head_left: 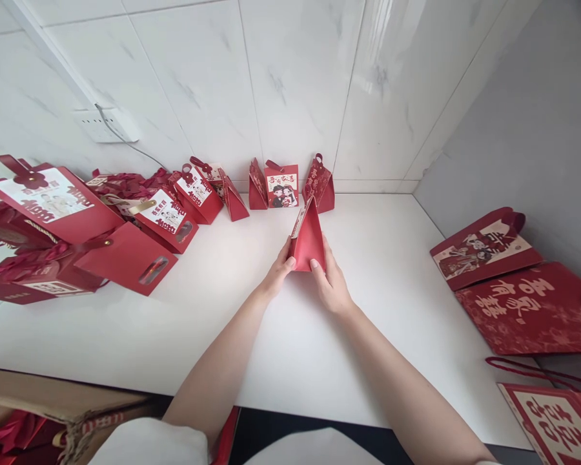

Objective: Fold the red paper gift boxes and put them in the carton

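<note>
Between my two hands is a red triangular gift box [310, 242], standing with one triangular end toward me. My left hand [279, 270] holds its left side, thumb near the lower front corner. On the other side, my right hand [333, 279] grips the box, its thumb at the bottom front edge and fingers along the right panel. Right behind it stands a patterned red gift box [322, 184] with a loop on top, partly covered by the held one. To its left is a box with a cartoon couple [281, 187].
Many red gift boxes [198, 197] and a box with a window [130, 258] crowd the left of the white table [213, 323]. Red gift bags [527, 307] lean along the right wall. A cardboard carton [43, 394] stands below at left; a socket [104, 126] is on the tiles.
</note>
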`<state>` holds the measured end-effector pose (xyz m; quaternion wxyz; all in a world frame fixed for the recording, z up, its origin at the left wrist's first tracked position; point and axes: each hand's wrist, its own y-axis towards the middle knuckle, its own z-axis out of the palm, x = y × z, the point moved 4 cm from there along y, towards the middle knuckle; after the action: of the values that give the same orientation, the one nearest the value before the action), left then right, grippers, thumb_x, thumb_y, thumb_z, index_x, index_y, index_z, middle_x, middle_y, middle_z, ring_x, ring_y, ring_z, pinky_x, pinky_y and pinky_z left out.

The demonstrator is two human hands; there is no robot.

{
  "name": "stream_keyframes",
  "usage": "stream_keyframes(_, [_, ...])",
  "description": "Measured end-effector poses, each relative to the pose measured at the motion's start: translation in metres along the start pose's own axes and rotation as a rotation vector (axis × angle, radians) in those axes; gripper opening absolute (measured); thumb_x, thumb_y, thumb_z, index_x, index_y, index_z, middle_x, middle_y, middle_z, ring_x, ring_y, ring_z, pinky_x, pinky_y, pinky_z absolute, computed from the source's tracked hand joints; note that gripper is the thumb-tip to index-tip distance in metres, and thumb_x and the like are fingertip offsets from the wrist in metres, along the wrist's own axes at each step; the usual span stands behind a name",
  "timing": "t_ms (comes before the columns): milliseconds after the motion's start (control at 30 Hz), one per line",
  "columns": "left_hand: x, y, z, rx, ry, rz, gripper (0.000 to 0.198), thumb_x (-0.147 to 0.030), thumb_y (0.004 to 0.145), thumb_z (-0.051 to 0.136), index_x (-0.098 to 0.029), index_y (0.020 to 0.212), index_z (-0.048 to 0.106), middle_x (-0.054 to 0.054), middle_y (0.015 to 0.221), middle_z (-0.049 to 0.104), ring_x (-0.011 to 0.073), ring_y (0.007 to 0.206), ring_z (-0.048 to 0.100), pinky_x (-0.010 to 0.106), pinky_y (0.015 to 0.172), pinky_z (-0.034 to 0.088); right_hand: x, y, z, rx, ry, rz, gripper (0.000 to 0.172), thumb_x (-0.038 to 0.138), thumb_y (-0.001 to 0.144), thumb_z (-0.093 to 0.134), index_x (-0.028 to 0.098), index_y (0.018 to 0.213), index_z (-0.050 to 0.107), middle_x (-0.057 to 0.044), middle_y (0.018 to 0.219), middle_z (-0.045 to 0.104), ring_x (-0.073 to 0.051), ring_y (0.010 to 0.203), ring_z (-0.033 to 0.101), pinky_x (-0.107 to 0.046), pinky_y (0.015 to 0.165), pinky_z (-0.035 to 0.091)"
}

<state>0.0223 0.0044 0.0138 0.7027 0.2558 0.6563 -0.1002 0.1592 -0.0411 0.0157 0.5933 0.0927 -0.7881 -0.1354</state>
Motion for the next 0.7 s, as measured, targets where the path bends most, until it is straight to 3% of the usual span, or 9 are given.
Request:
stream_keyframes(133, [0.009,0.003,-0.006,-0.095,-0.030,-0.065,0.062,-0.051,0.088,0.048,-0.025,0.143,0.034,0.007,0.151,0.034,0.0282,0.139,0.031,0.045,0.112,0.032,0.003,0.002,0.001,0.004,0.010,-0.018,0.063,0.050,0.097,0.037,0.031,0.152,0.012,0.001,0.154,0.025,-0.023,0.141,0.027,-0.044,0.116,0.029])
stream_keyframes(300, [0.023,0.005,-0.014,-0.173,-0.020,-0.138,0.078,-0.054,0.082,0.054,-0.023,0.146,0.022,0.013,0.140,0.044,0.0291,0.126,0.046,0.048,0.103,0.040,0.002,0.003,0.003,0.035,0.061,-0.001,0.058,0.050,0.098,0.036,0.031,0.150,0.020,0.000,0.151,0.032,-0.023,0.138,0.033,-0.044,0.113,0.033])
stream_keyframes(533, [0.025,0.005,-0.015,-0.150,0.018,-0.074,0.079,-0.057,0.081,0.051,-0.025,0.146,0.019,0.013,0.138,0.041,0.0291,0.127,0.044,0.046,0.102,0.041,-0.017,-0.001,0.009,0.032,0.108,0.141,0.071,0.055,0.094,0.044,0.032,0.152,0.010,-0.001,0.152,0.029,-0.024,0.138,0.033,-0.047,0.111,0.034])
stream_keyframes(700, [0.024,0.005,-0.016,-0.142,0.082,-0.021,0.082,-0.057,0.080,0.052,-0.025,0.147,0.017,0.014,0.136,0.040,0.0301,0.123,0.045,0.047,0.099,0.043,-0.018,0.001,0.008,0.056,0.103,0.182,0.066,0.055,0.094,0.043,0.034,0.150,0.016,0.000,0.146,0.040,-0.024,0.131,0.043,-0.047,0.108,0.038])
